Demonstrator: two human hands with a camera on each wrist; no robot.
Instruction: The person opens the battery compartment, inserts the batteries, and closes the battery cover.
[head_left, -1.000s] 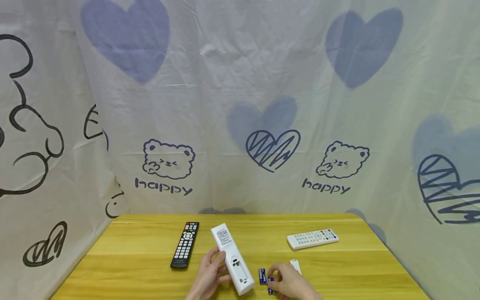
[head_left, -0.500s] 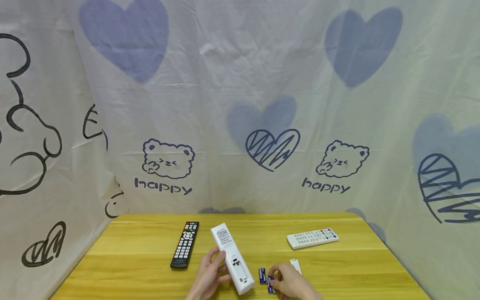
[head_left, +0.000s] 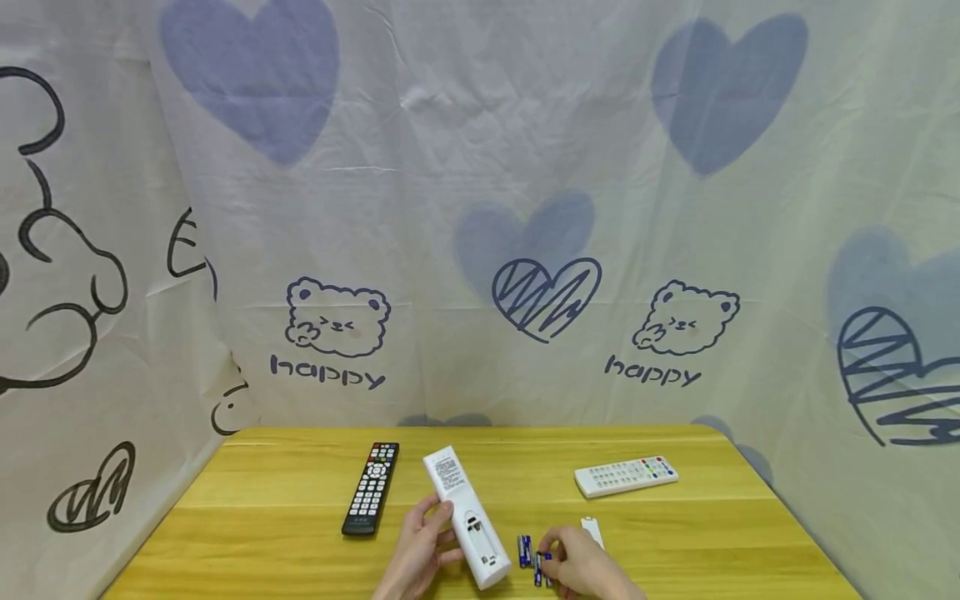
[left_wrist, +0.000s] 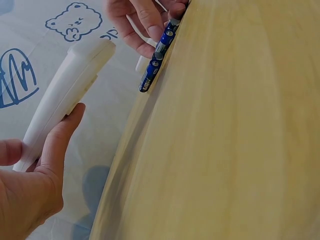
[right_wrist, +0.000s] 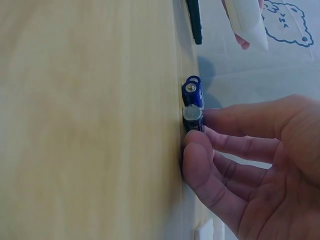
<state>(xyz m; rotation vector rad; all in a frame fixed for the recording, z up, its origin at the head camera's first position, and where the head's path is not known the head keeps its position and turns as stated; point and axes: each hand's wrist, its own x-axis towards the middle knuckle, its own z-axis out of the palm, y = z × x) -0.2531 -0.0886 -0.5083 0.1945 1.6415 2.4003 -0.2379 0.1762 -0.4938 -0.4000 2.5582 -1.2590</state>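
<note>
A white remote control [head_left: 467, 518] is held up, back side showing, in my left hand [head_left: 422, 537]. Its battery compartment is uncovered, with no battery seen inside. In the left wrist view, the thumb and fingers grip this remote [left_wrist: 62, 95] along its sides. On the table to its right lie several blue AAA-size batteries [head_left: 524, 552]. My right hand [head_left: 581, 562] is low over the nearer ones, thumb and index finger pinching a battery [right_wrist: 192, 113] that rests on the tabletop. The fingertips partly hide it. A white battery cover [head_left: 592, 531] lies just behind the right hand.
On the left of the wooden table [head_left: 247, 517] lies a black remote control [head_left: 371, 489], buttons up. Another white remote control [head_left: 627, 477] lies at the back right. A patterned cloth [head_left: 450, 208] hangs behind the table and at both sides.
The near batteries have shifted slightly under my right fingertips, and a narrow gap now shows between them. The left hand and its remote control have hardly moved.
</note>
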